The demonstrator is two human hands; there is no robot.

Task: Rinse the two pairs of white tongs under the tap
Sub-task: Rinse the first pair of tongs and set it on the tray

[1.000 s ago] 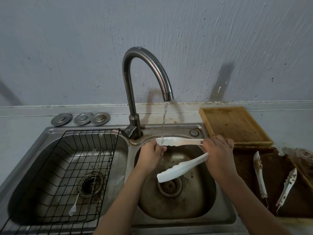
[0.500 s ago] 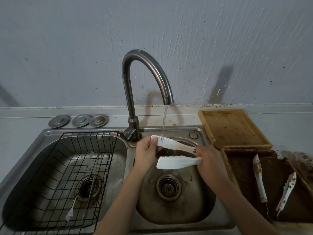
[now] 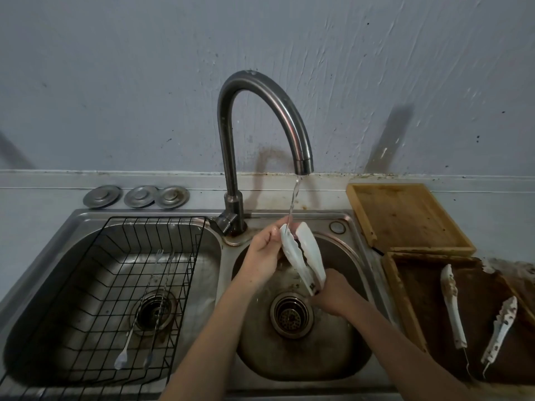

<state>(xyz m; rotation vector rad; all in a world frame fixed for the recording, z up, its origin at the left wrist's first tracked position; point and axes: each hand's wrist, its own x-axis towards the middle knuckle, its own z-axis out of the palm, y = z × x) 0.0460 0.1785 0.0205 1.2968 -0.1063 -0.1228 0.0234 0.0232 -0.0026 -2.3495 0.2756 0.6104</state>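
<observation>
Nearest to us, our two forearms reach forward over the front rim of the double sink (image 3: 289, 384). Our right hand (image 3: 330, 293) hangs low in the right basin (image 3: 341, 354), just beside the drain strainer (image 3: 291, 315), its fingers clamped round the hinge end of the white tongs (image 3: 304, 256). The tongs slant up and away toward the back rim, their two arms nearly together. Our left hand (image 3: 265, 251) pinches the left arm close to its tip, where the thin stream of water (image 3: 293, 201) lands. Our hands are apart, one at each end of the tongs.

In the left basin sits a black wire rack (image 3: 121, 287) with a few long thin utensils (image 3: 139, 311) lying in it, over that basin's drain.

On the worktop right of the sink lies a dark, soiled wooden tray (image 3: 405, 308), close to the front edge. In it rests the second pair of tongs (image 3: 474, 316), spattered with brown, its arms spread apart, hinge toward us. Behind that, against the back of the worktop, lies a lighter wooden tray (image 3: 405, 215).

At the back rim between the basins stands the tap (image 3: 254, 131), arching over the right basin. Left of it, three round metal sink plugs (image 3: 136, 195) lie in a row on the ledge, and the grey wall (image 3: 144, 82) rises behind.
</observation>
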